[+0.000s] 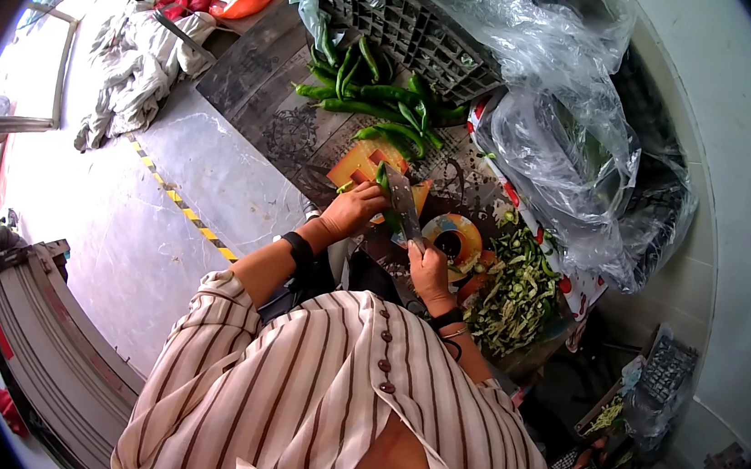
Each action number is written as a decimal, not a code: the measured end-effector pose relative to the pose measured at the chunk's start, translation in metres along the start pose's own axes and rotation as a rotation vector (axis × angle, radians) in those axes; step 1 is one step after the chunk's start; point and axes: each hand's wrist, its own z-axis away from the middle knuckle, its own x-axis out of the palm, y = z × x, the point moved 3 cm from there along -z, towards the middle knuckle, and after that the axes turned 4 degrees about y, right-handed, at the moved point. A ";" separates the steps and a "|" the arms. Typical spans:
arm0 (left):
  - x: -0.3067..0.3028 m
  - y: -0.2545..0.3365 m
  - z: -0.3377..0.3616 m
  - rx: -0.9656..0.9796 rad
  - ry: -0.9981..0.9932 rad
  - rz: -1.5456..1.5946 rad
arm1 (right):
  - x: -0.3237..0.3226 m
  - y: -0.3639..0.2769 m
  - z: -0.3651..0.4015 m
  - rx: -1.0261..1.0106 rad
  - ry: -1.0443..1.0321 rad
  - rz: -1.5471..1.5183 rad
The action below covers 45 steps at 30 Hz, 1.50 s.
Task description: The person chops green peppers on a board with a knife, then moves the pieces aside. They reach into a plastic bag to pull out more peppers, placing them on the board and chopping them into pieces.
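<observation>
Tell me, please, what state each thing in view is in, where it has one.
Left hand: closed on a green pepper
Right hand: closed on the knife
Knife: blade beside the held pepper
Whole peppers: uncut, heaped
Sliced peppers: cut, piled
Clear plastic: crumpled
Pale cloth: bunched up
Shirt sleeves: rolled up

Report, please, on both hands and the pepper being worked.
Left hand holding green pepper. Right hand gripping knife, blade alongside pepper. Chopped heap beside right hand, apparently not obstructing.
</observation>
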 end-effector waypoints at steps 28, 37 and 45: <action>0.004 -0.006 0.002 0.009 -0.011 -0.008 | 0.008 0.014 0.002 0.043 0.002 -0.021; 0.004 -0.007 0.002 0.048 -0.019 -0.036 | 0.010 0.015 0.002 0.026 0.016 -0.023; 0.002 -0.006 0.001 0.039 -0.033 -0.014 | 0.013 0.017 0.001 0.040 0.021 0.006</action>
